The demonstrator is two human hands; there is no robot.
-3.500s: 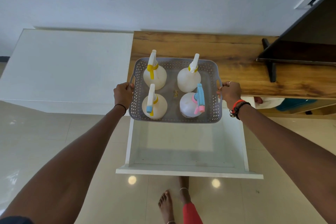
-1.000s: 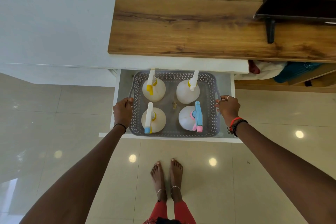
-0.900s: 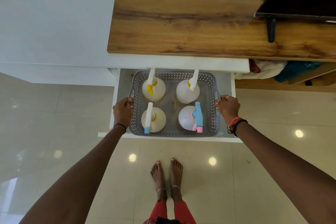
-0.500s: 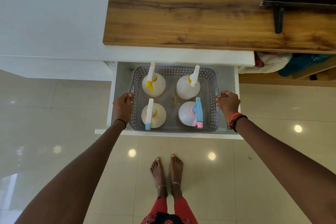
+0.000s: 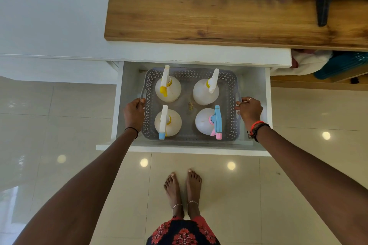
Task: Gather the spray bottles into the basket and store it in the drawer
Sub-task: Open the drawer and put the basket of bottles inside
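Note:
A grey perforated basket (image 5: 191, 72) sits inside the open white drawer (image 5: 179, 148). Several white spray bottles stand upright in it: one with a yellow trigger (image 5: 172, 92) at the back left, one with a yellow collar (image 5: 202, 96) at the back right, one with a blue nozzle (image 5: 172, 123) at the front left, and one with a blue and pink head (image 5: 203, 121) at the front right. My left hand (image 5: 133, 114) is closed on the basket's left handle. My right hand (image 5: 250, 110) has its fingers curled at the right handle.
A wooden countertop (image 5: 199, 10) overhangs the drawer. A dark screen on a black stand (image 5: 323, 6) is at the top right. White and teal cloth (image 5: 326, 63) lies on a shelf to the right. Glossy tiled floor and my bare feet (image 5: 183, 191) are below.
The basket has gone from above the drawer down into it and now rests on its floor. Both hands stay at the handles. My view has tilted further down.

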